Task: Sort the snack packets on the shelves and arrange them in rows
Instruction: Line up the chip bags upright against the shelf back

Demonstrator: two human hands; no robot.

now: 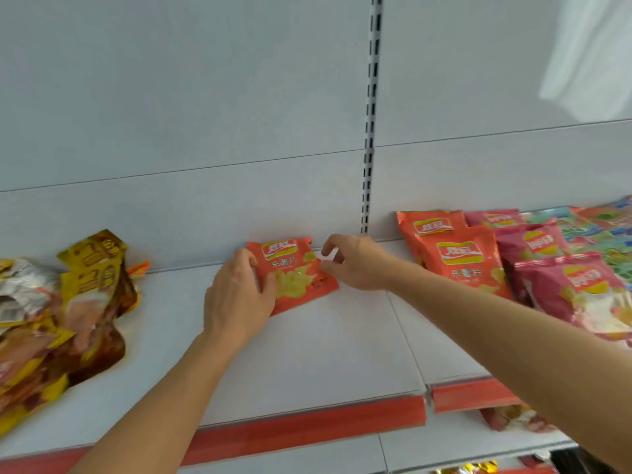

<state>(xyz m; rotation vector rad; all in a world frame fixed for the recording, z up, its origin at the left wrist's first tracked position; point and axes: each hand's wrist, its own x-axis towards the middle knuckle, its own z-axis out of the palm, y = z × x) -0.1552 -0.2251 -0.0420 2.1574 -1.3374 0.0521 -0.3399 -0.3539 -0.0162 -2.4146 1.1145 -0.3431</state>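
Head view: the left hand (236, 295) grips the left edge of an orange chip packet (294, 273) standing at the shelf's (325, 354) back wall, while the right hand (355, 263) pinches its right edge at 3 o'clock. The packet leans askew; letting go may tip it flat, since no neighbour props it. The orange row (458, 258) sits well apart at 3 o'clock.

A white panelled back wall (171, 114) rises behind, split by a slotted metal upright strip (371, 131), and red price-rail strips (307, 429) edge the front.
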